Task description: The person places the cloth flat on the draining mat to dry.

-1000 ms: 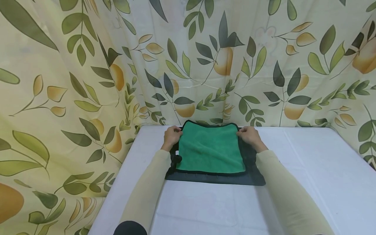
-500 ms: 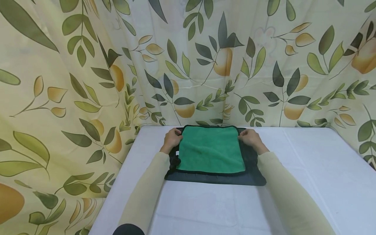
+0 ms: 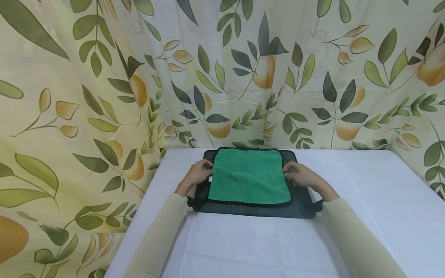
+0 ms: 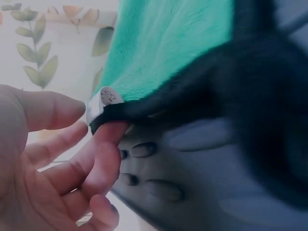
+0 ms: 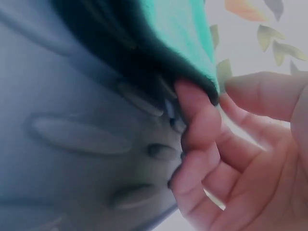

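Note:
A green towel point(image 3: 248, 175) with black edging lies spread over a dark grey mat point(image 3: 257, 211) on the table. My left hand point(image 3: 197, 172) is at the towel's left side, by a small white label point(image 4: 109, 96). In the left wrist view, its fingers curl under the black edge while the thumb comes up to the label. At the right side my right hand point(image 3: 304, 177) holds the edge lightly, forefinger tucked beneath it and thumb close above. Raised oval bumps point(image 5: 79, 135) show on the mat under the towel's lifted edge.
A white-covered table point(image 3: 365, 193) supports the mat, which lies close to the table's back edge. Behind and to the left hangs a curtain point(image 3: 222, 77) printed with leaves and fruit. A black strap point(image 3: 318, 205) circles the right wrist.
Both hands have come down from the towel's far corners to the middle of its sides, nearer me. The towel's far edge, raised earlier, now lies flat on the mat.

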A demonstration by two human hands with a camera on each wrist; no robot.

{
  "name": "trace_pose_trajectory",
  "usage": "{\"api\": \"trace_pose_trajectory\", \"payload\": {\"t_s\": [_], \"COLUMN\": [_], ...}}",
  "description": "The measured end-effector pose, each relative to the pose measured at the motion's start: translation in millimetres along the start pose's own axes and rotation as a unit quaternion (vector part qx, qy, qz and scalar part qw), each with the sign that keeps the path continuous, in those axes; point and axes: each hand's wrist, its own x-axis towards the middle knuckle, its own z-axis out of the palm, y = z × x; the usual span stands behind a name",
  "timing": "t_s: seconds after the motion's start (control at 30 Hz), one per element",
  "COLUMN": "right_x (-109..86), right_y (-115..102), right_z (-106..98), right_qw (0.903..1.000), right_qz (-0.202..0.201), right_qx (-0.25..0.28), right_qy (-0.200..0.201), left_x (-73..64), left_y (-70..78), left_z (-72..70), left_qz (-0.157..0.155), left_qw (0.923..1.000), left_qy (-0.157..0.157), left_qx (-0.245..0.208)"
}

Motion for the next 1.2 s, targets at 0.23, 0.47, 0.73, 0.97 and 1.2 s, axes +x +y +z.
{"api": "trace_pose_trajectory", "payload": {"t_s": [0.23,0.47,0.73,0.97,1.2], "right_x": [-27.2,-39.5,-42.5,-46.5,-51.2], "right_y": [6,12,15,15,16], "right_z": [4,6,8,2,-5], "right_qw": [0.9984,0.9912,0.9884,0.9893,0.9893], "right_qz": [-0.043,-0.112,-0.127,-0.12,-0.124], "right_qx": [0.008,0.007,-0.003,-0.007,-0.002], "right_qy": [-0.035,-0.071,-0.083,-0.083,-0.077], "left_x": [-18.9,-32.3,-37.9,-37.8,-40.4], "left_y": [-8.2,-14.3,-16.8,-16.8,-17.5], "left_z": [-4.4,-8.9,-7.9,-8.7,-18.4], "left_qz": [0.034,0.093,0.117,0.136,0.124], "left_qw": [0.9972,0.9905,0.9871,0.9852,0.988], "left_qy": [-0.061,-0.098,-0.109,-0.105,-0.091], "left_qx": [-0.025,-0.026,-0.001,0.003,-0.014]}}
